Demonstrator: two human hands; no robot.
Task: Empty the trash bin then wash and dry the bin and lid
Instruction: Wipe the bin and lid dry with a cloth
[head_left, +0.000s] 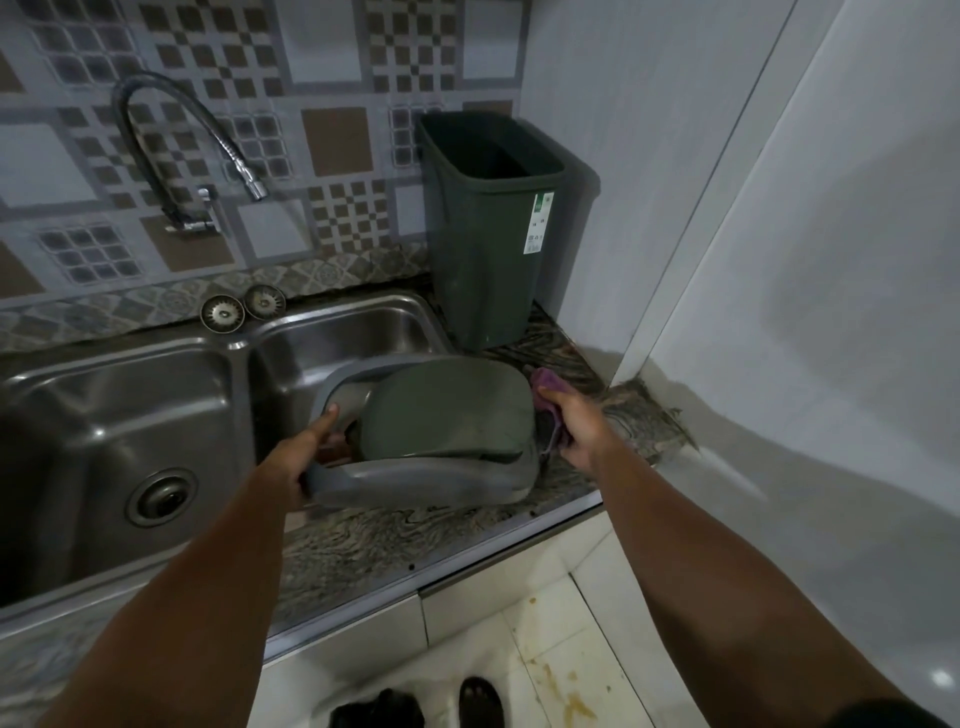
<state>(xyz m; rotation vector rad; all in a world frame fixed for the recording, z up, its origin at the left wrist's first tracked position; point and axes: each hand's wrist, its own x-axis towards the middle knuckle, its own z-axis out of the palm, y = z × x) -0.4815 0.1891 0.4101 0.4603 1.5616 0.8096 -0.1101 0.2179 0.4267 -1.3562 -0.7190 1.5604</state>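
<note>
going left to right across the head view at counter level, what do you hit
Left sink basin → left hand gripping the lid's frame → lid → right hand holding a purple cloth against the lid's right edge → white wall panel. The bin stands farther back, behind the lid.

Bin (485, 234) on counter (363, 540), right of sink (119, 415)
</note>
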